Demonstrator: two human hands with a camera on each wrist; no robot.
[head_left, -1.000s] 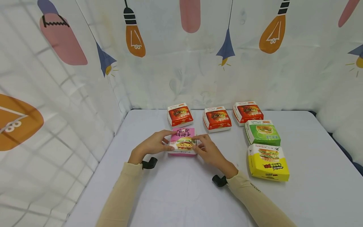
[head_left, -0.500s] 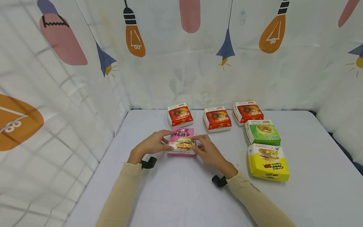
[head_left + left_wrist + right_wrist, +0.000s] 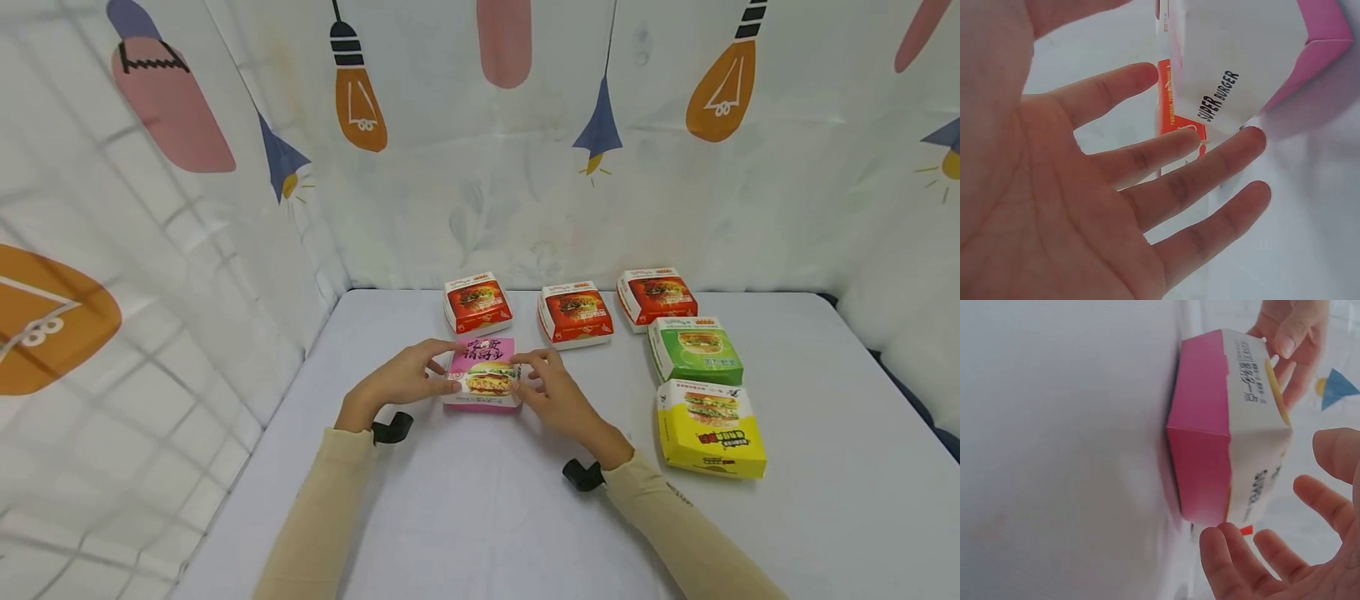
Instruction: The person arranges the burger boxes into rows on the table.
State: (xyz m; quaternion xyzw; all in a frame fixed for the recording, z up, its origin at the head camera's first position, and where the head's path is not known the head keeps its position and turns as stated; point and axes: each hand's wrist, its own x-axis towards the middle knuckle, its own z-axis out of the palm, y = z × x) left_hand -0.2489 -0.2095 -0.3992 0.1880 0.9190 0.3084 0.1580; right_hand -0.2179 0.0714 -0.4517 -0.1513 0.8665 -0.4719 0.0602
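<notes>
A pink and white burger box (image 3: 486,377) lies closed on the table between both hands, a burger picture on its lid. My left hand (image 3: 403,377) is at the box's left side. In the left wrist view its fingers (image 3: 1191,181) are spread and fairly straight, near the white side of the burger box (image 3: 1235,56). My right hand (image 3: 557,398) is at the box's right edge. Its fingers (image 3: 1235,556) look loose and slightly bent in the right wrist view, close to the pink base of the box (image 3: 1200,394); whether they touch it I cannot tell.
Behind the pink box are a red burger box (image 3: 477,302) and another red box (image 3: 575,314). To the right, a third red box (image 3: 656,297), a green box (image 3: 696,352) and a yellow box (image 3: 711,427) form a column on the white table (image 3: 450,517). A printed curtain (image 3: 480,192) hangs behind.
My left hand has risen slightly off the box, and my right hand has shifted a little right, its fingers loosening. The box has stayed practically in place. The head view has shifted very slightly.
</notes>
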